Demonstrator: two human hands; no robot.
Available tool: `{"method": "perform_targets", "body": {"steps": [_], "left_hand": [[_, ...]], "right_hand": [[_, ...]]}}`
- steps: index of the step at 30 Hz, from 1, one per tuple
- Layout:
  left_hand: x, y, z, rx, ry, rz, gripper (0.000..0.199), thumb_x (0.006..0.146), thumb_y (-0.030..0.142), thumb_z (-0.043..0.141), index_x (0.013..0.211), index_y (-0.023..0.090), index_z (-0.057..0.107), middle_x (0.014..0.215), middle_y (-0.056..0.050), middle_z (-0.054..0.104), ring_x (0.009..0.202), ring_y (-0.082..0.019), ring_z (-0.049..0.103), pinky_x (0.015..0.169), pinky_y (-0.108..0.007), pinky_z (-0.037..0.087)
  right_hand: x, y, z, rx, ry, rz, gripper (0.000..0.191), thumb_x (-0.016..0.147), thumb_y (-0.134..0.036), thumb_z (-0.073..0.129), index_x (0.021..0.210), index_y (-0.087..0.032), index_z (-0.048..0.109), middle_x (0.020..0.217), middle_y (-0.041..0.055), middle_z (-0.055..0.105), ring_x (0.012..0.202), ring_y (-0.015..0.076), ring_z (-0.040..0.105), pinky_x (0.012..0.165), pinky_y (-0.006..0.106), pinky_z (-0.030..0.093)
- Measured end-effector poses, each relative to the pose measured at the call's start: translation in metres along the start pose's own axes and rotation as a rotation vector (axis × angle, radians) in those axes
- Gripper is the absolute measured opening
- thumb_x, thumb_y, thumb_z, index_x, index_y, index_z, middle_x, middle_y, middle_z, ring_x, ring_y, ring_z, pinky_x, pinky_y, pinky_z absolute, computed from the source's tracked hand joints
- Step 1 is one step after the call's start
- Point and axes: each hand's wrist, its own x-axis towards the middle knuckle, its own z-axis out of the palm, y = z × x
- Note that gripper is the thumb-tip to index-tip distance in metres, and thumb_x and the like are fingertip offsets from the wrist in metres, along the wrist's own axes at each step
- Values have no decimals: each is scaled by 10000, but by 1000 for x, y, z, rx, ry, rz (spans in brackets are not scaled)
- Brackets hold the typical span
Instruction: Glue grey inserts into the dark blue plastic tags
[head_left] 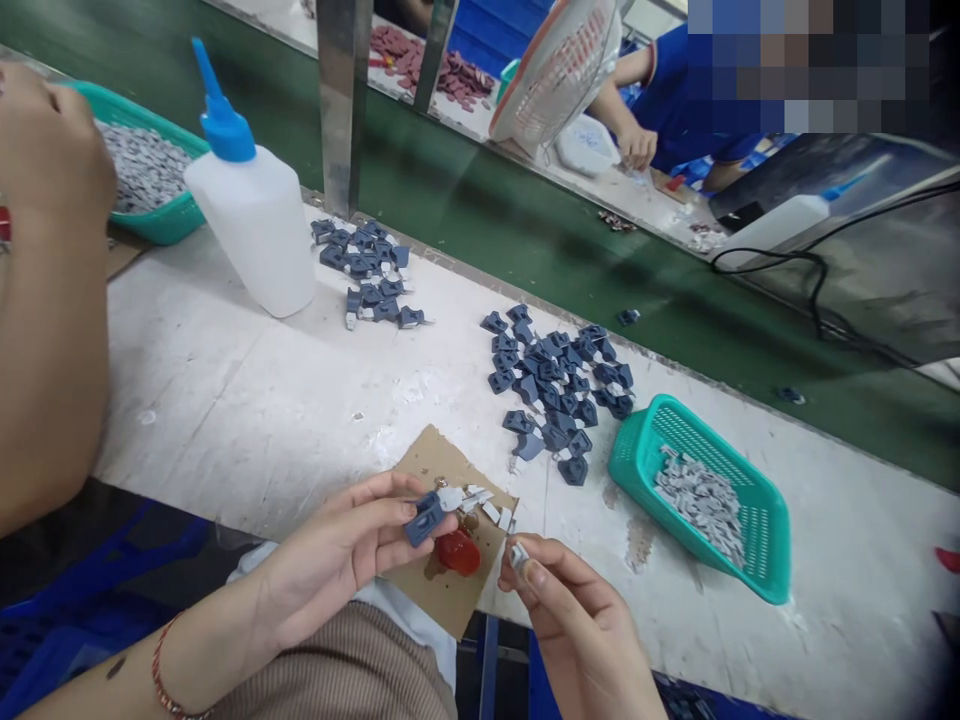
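Observation:
My left hand (337, 550) holds a dark blue part (426, 518) with a light grey piece at its upper end, pinched between thumb and fingers. To its right, my right hand (577, 620) pinches a small light grey piece (519, 556) between thumb and forefinger. The two hands are apart. Beneath and between them lies a brown cardboard sheet (442, 455), bearing a red glossy object (458, 552) and several small white pieces (491, 512). Beyond the hands, a pile of dark blue parts (555, 370) is spread on the white table (262, 420).
A green basket (626, 450) of grey pieces stands at right, another green basket (176, 225) at upper left. A white bottle (255, 230) with a blue nozzle stands near a smaller blue pile (364, 255). Another person's arm (45, 290) reaches in at left. Across the divider stands a fan (555, 75).

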Motion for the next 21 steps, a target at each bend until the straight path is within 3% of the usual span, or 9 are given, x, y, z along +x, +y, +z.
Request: {"method": "perform_targets", "body": {"steps": [3,5,11,14,21], "left_hand": [[2,-3,5,-73,-17,-44,184,840,87,642,1012,144,676,1000,-109,755,986,-234,721,911,-316,551],[6,-8,9,-34,-22,-1,204,820,99,674,1021,133,664,996,-115,753,989,-237,714,950,-342,521],[19,-23,23,185,-84,333,207,814,201,727,999,187,637,1094,-72,717,1054,-206,646,913,-303,479],[20,-25,28,189,-163,393,165,827,212,718,963,194,626,1068,-64,722,1002,-194,663,863,-285,493],[19,-26,25,201,-157,466,151,796,192,752,911,206,655,975,-29,722,912,-150,664,759,-225,527]], "right_hand": [[-1,-3,7,105,18,34,216,681,-385,822,796,-214,759,788,47,722,713,176,666,720,295,565],[-1,-7,9,98,-6,8,216,687,-386,820,804,-214,758,824,57,737,747,190,683,741,307,571],[0,-25,14,-102,-53,-235,137,768,-353,755,833,-232,750,929,67,743,888,223,702,790,315,590],[-1,-36,20,-223,-71,-392,71,793,-297,728,831,-241,750,908,61,727,891,209,705,773,285,603],[-4,-43,26,-452,-63,-571,43,810,-229,694,802,-241,735,878,57,703,872,205,692,711,259,606]]}}
